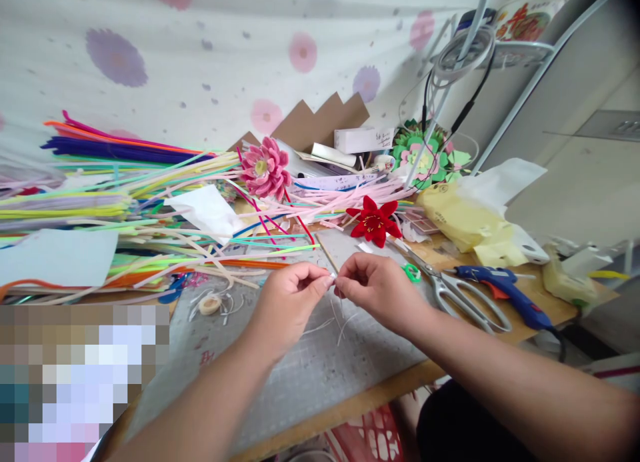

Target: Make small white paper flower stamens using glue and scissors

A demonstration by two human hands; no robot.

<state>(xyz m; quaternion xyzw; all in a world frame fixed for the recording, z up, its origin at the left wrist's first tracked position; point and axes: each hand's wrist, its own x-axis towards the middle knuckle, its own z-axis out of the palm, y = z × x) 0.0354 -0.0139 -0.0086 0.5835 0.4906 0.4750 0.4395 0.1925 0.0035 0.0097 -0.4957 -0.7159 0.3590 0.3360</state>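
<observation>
My left hand [289,301] and my right hand [376,287] meet above a grey cutting mat [300,369]. Both pinch the same thin white wire [333,277] between thumb and forefinger, fingertips almost touching. A few more thin white wires [330,323] lie on the mat just below my hands. A red paper flower [374,222] lies a short way beyond my right hand, and a pink flower [265,169] sits further back.
Silver scissors [463,295] and a blue glue gun [505,292] lie right of my right hand. A heap of coloured pipe cleaners [125,202] fills the left and back. A roll of tape [210,305], yellow bags [465,219] and a green flower [425,159] stand around.
</observation>
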